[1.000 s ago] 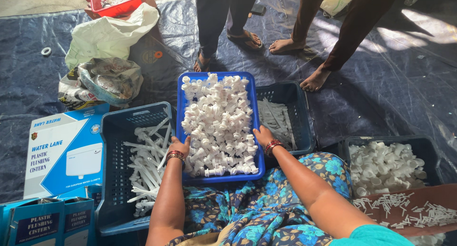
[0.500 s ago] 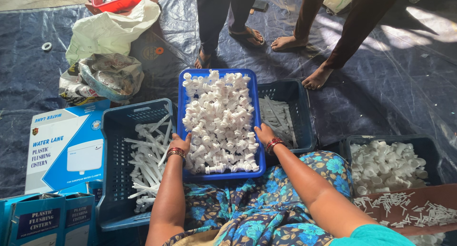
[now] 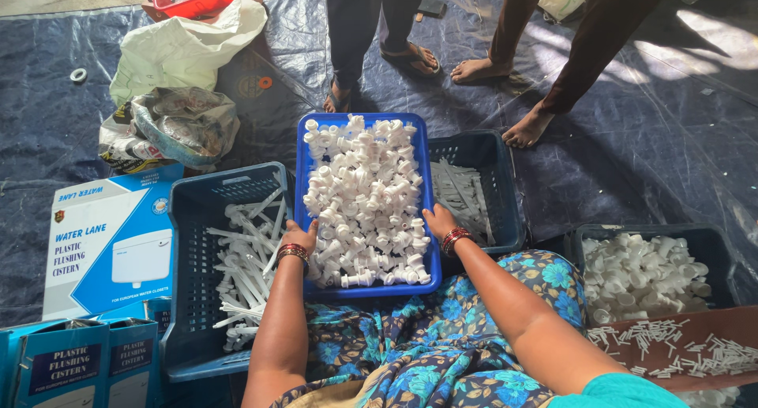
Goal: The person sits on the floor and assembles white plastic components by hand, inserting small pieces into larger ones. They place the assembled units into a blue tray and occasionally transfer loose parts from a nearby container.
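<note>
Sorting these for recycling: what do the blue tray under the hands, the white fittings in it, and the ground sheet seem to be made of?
The blue tray looks like moulded rigid plastic: smooth, slightly glossy rim, uniform colour. The white fittings seem to be matte moulded plastic, all identical in shape. The ground sheet appears to be a dark plastic tarpaulin, judging by its creases and shiny highlights. The left hand and right hand grip the tray's sides.

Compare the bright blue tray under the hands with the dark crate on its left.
The bright blue tray is shallow and solid-walled; the dark crate is deeper, with slotted sides. The tray is heaped with short white plastic fittings; the crate holds long thin white rods. The left hand and right hand rest on the tray's sides, not the crate. Both are rectangular plastic bins of white parts.
</note>
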The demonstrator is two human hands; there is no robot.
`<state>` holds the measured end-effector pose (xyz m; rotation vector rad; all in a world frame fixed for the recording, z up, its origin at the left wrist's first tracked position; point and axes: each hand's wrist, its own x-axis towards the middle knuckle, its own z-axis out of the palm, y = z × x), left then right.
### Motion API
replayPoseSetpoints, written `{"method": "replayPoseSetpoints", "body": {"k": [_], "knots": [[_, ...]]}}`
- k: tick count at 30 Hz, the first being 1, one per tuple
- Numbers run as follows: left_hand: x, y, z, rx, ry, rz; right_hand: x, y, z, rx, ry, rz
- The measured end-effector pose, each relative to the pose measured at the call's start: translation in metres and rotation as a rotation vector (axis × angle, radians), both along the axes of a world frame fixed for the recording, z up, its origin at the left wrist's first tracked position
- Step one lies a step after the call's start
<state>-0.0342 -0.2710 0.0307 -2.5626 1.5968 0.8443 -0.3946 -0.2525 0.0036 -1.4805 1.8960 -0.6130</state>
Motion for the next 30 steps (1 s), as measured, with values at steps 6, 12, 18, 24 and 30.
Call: {"method": "replayPoseSetpoints", "body": {"k": [6, 12, 18, 24, 30], "knots": [[0.0005, -0.0004, -0.0015, 0.004, -0.001, -0.002, -0.0003, 0.0, -0.0019, 0.016, 0.013, 0.0], [0.0019, -0.001, -0.0019, 0.011, -0.003, 0.007, 0.0011, -0.0003, -0.0033, -0.001, 0.013, 0.005], [0.0001, -0.0002, 0.0008, -0.004, -0.008, -0.004, 0.0008, 0.0001, -0.001, -0.014, -0.009, 0.001], [-0.0012, 0.0004, 0.0051, 0.004, 0.013, 0.008, 0.0009, 0.0013, 0.0025, -0.016, -0.005, 0.006], [-0.0029, 0.0012, 0.0059, 0.006, 0.01, 0.005, 0.0008, 0.0015, 0.0034, -0.008, -0.011, 0.008]]}}
